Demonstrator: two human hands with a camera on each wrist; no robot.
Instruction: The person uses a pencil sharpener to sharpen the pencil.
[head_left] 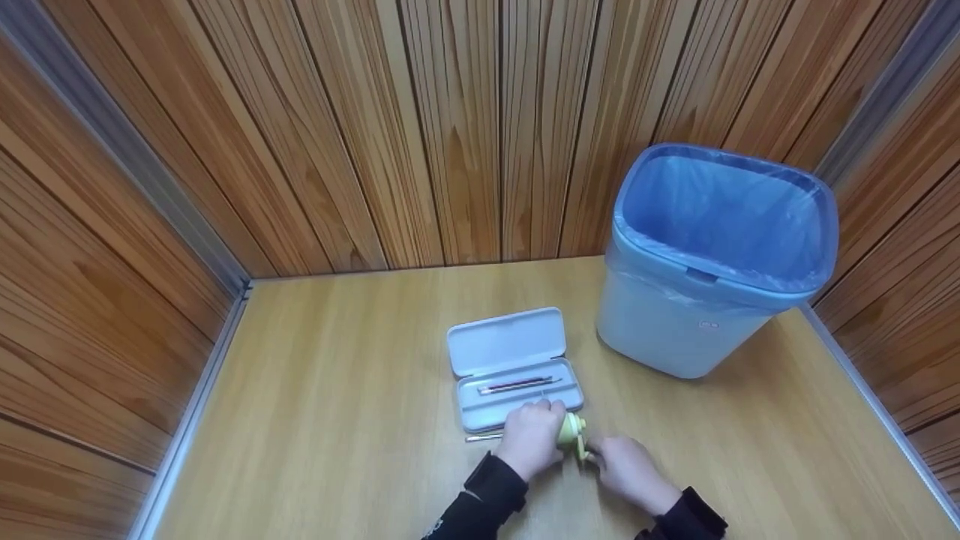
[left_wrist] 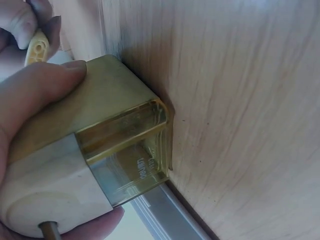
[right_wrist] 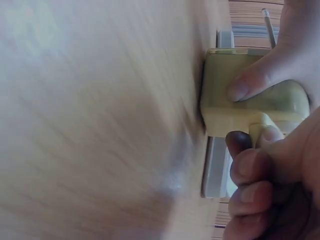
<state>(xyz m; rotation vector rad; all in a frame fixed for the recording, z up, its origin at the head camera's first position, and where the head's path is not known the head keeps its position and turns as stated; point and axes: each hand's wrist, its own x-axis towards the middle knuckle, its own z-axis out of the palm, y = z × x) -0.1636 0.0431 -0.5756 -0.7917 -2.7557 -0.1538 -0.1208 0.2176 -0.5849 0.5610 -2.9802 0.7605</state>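
Note:
A yellow crank pencil sharpener (head_left: 570, 428) stands on the table in front of the open pencil case. My left hand (head_left: 531, 436) grips its body from above, thumb pressed along the side in the left wrist view. A pencil (head_left: 482, 436) sticks out of the sharpener's left end, entering the hole in its pale front (left_wrist: 55, 195). At the other end, my right hand (head_left: 634, 471) pinches the crank handle (right_wrist: 261, 125) between thumb and curled forefinger. The clear shavings drawer (left_wrist: 132, 155) shows low on the body in the left wrist view.
Just behind the hands lies the light grey-blue pencil case (head_left: 508, 343), its lid raised, with a pencil (head_left: 517, 385) or so in the tray. A bin (head_left: 675, 322) with a blue-looking liner stands at the back right. Wood-panelled walls (head_left: 450, 135) border the table.

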